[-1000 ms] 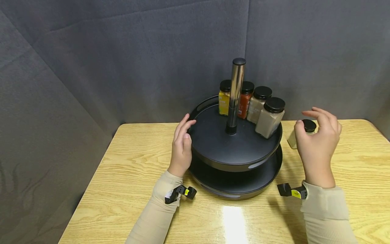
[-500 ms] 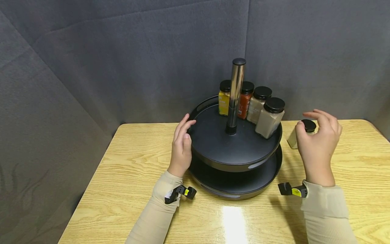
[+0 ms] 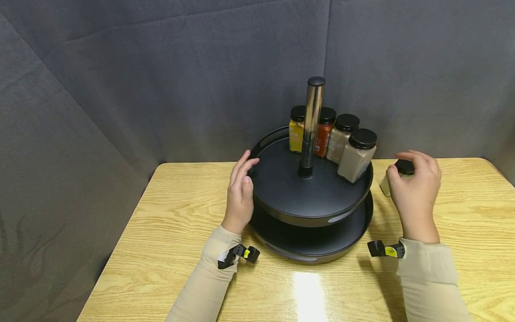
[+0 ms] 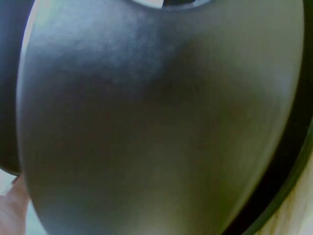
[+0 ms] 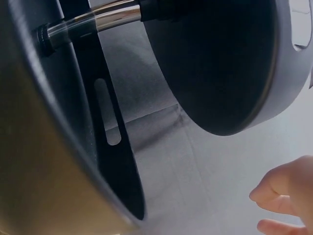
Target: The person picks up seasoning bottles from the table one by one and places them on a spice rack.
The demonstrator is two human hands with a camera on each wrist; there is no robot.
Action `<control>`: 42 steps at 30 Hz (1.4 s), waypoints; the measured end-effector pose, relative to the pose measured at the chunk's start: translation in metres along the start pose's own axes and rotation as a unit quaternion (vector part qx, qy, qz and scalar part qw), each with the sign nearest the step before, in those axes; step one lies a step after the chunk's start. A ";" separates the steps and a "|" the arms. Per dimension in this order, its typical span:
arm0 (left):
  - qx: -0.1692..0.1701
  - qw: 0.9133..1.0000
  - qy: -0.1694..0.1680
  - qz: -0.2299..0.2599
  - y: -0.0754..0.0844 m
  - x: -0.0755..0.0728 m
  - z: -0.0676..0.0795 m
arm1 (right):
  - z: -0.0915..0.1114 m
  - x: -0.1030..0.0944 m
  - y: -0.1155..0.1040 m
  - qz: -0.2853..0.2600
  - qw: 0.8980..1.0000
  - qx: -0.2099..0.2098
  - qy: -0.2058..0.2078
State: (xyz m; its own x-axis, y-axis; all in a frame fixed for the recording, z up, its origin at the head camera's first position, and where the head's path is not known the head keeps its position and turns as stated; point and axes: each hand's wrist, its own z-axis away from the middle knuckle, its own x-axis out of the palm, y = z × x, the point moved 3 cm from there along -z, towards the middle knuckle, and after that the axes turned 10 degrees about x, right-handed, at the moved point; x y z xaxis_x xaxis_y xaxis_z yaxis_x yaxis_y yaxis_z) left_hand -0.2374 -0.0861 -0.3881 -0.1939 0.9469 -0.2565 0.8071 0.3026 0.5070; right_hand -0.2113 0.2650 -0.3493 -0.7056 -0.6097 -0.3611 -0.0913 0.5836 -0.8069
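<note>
My left hand (image 3: 240,197) is at the left rim of the upper black round tray (image 3: 297,197), its fingers fairly straight along the edge. The tray's side wall (image 4: 161,122) fills most of the left wrist view. Off the tray's right side, my right hand (image 3: 416,192) curves thumb and fingers into a C. Beyond it on the table stands a jar (image 3: 385,185) with pale contents and a black lid (image 3: 404,167), which shows between thumb and index finger; the hand covers part of it. In the right wrist view the thumb and fingers (image 5: 288,191) show apart, without the jar.
On the upper tray's back and right stand a yellow jar (image 3: 296,136), a red one (image 3: 323,138) and two beige jars (image 3: 356,162), beside the metal centre post (image 3: 311,120). A lower tray (image 3: 310,243) sits beneath, on the wooden table (image 3: 181,214). Grey cloth (image 3: 201,80) hangs behind.
My right hand has shifted slightly left over the pale jar, and the gap between its thumb and index finger has narrowed. The left hand and trays look unmoved.
</note>
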 end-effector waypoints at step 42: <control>-0.004 1.000 0.002 0.000 -0.001 0.000 0.000 | -0.007 0.004 0.033 0.038 0.994 0.087 -0.045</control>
State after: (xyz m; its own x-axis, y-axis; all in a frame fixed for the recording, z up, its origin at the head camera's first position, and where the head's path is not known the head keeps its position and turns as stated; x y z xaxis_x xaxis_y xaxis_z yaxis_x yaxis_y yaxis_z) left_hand -0.2380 -0.0865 -0.3886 -0.1968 0.9474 -0.2525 0.8028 0.3036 0.5132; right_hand -0.2217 0.2856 -0.3740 -0.6391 -0.6179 -0.4580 0.0877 0.5330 -0.8416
